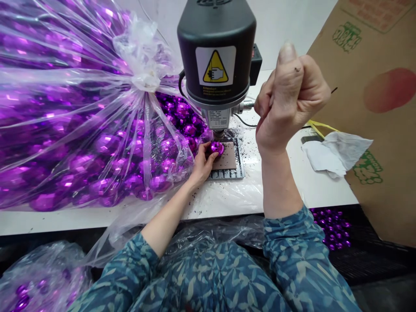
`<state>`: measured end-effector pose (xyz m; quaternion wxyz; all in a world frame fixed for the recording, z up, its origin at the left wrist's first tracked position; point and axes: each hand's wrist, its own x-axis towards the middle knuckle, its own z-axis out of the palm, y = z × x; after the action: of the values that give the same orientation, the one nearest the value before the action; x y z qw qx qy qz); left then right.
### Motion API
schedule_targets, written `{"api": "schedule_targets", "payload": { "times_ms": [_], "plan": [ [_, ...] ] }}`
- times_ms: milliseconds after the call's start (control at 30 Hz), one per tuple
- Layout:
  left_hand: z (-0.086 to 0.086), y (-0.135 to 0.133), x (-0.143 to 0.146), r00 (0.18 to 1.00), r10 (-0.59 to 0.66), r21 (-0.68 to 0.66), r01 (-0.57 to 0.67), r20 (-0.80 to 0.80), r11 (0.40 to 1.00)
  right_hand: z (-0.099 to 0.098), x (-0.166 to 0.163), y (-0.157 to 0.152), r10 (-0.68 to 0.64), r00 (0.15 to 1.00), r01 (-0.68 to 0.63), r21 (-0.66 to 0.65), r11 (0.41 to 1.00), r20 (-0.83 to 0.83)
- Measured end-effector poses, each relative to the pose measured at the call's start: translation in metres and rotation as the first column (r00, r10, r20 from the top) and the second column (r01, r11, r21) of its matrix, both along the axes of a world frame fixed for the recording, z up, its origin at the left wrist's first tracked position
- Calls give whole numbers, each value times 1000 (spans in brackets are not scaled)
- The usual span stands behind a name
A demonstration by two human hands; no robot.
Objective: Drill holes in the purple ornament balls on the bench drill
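Observation:
Under the spindle of a black bench drill press [216,56], my left hand [203,162] pinches a shiny purple faceted ball [216,148] between thumb and fingers. The ball rests over a brown board [229,157] on the press's grey slotted base [241,167]. My right hand [289,97] is raised to the right of the motor housing, closed in a fist around the feed lever [248,105]. Most of the lever is hidden inside the fist. The ball covers the tip of the tool, so I cannot tell whether they touch.
A large clear plastic bag [146,73] full of purple balls fills the left side of the white table [240,197]. Dark shavings lie around the base. At right are crumpled white paper [334,151] and a cardboard box [390,143]. More purple balls [331,227] sit below the table edge.

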<state>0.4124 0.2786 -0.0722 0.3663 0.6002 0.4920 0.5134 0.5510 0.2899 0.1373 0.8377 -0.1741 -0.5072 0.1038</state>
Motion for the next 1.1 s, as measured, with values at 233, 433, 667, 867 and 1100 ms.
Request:
{"api": "schedule_targets", "payload": {
  "times_ms": [233,433,667,867,1100],
  "plan": [
    [4,-1,-2,999,11,17,-10,-35,1000,-1,0,2,-38,999,38,29,999,10],
    [3,-3,1,996,55,62,-51,-65,997,-1,0,-1,-86,995,88,-52,995,47],
    [8,-7,2,996,17,99,-9,-86,995,-1,-1,1,-120,992,123,-72,990,50],
    [4,-8,2,999,-27,3,27,-23,1000,-6,-2,-6,-185,980,192,-122,974,73],
    [8,-5,5,997,-49,30,51,-67,998,-11,1,-12,-199,978,207,-169,964,61]
  ]
}}
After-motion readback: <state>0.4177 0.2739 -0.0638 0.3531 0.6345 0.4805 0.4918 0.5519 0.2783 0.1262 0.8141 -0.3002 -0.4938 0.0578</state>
